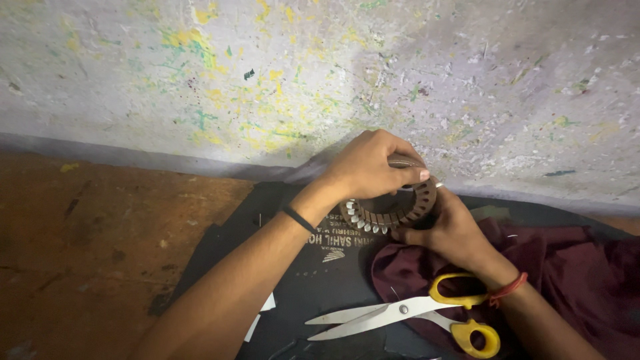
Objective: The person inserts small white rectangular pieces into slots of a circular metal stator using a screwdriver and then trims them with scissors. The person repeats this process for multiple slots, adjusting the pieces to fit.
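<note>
Both hands are on a round motor stator point(393, 207), a dark brown ring of stacked metal with slots cut all round its inner edge. Along its lower left rim a row of small pale slips pokes out of the slots, like little paper tongues. The ring is held just above a black sheet point(293, 260) that lies on the floor point(93, 233), close against the foot of a paint-flecked grey wall point(320, 73). The left hand point(370, 167) comes over the top, fingers curled down and closed on the upper rim, a thin black band on that wrist. The right hand point(450, 230) cups the ring from below and behind, fingers wrapped on its right side, with a red thread round the wrist. Under the right forearm lies a crumpled maroon cloth point(573, 273). Beside it, on the black sheet, rests a pair of scissors point(407, 313) with yellow handles, blades slightly parted and pointing left. A few white paper scraps point(261, 315) lie near the left forearm.
</note>
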